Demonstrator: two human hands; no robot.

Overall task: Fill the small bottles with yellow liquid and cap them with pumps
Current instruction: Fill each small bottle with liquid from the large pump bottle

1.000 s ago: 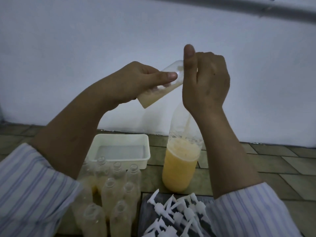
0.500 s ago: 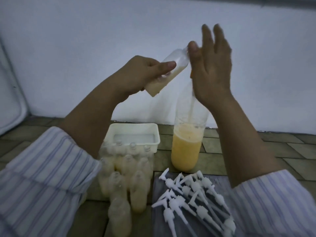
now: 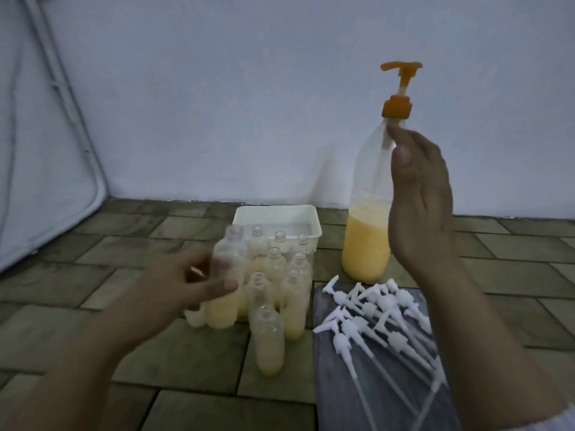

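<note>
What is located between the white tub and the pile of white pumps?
In the head view, the rightmost small bottles stand between the white tub and the white pumps, beside a bare stretch of tiled floor.

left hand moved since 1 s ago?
Yes. The left hand, gripping a small bottle, dropped from beside the big bottle's top to the cluster near the tub.

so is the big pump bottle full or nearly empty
Neither, roughly a third full: the yellow liquid fills only the lower part of the big pump bottle.
</note>
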